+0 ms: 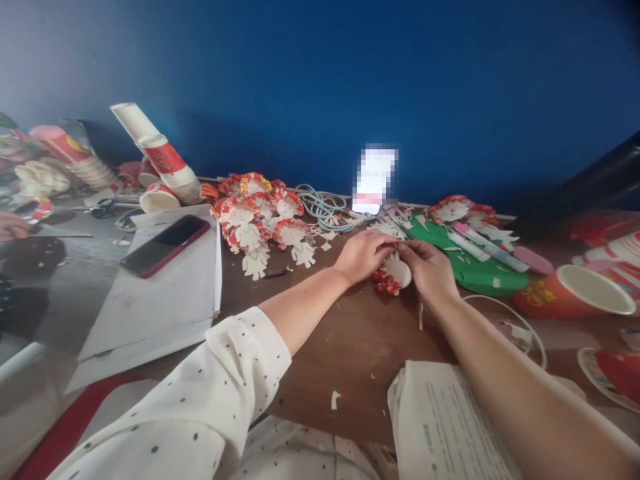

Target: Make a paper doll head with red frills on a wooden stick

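Observation:
Over the brown table, my left hand (364, 255) and my right hand (426, 267) meet with their fingertips pinched together. Between and below them is a paper-cup cutout (399, 272) with a round white disc and red curled strips, gripped at its upper edge. The fingers hide that edge, so any smaller piece in the pinch cannot be made out. To the left lies a heap of paper dolls (293, 233) with red curled rims and white cut-paper bodies. A thin strip (421, 316) shows just below my right hand.
A phone (166, 245) rests on white cardboard (150, 313) at left. A lit phone (374, 180) leans at the back wall near a coiled cable (323, 207). Markers (490, 247) lie on green paper (493, 283); a paper cup (575, 293) is at right. Another person's hand (13, 227) shows far left.

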A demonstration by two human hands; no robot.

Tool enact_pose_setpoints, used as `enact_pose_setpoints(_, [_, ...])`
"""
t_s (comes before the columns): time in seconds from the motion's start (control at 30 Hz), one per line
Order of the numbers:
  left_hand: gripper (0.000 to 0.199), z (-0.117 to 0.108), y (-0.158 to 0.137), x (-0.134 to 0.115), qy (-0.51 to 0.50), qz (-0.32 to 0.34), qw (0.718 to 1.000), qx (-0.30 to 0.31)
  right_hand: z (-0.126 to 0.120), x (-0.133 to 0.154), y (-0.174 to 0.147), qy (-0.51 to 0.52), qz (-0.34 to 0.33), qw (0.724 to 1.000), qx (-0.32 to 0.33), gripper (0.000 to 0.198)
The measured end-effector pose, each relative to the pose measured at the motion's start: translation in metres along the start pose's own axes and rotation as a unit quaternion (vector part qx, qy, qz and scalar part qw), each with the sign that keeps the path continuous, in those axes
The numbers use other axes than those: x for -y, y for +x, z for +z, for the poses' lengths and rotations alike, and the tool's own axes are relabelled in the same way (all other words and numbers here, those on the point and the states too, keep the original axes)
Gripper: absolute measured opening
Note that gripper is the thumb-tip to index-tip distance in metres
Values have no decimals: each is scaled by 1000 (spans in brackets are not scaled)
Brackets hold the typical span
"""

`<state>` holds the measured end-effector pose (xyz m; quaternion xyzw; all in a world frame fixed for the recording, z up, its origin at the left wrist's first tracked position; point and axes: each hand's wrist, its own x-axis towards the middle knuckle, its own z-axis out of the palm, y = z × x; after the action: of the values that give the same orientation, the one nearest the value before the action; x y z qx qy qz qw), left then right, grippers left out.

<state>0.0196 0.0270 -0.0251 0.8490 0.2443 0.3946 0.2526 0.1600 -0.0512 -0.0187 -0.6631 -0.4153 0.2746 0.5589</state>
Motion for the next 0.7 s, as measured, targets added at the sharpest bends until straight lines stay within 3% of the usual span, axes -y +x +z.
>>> enact_pose_setpoints(0.7, [16, 2, 0, 0, -52, -12, 999, -7, 0, 0, 0, 22, 0, 1000, -12, 29])
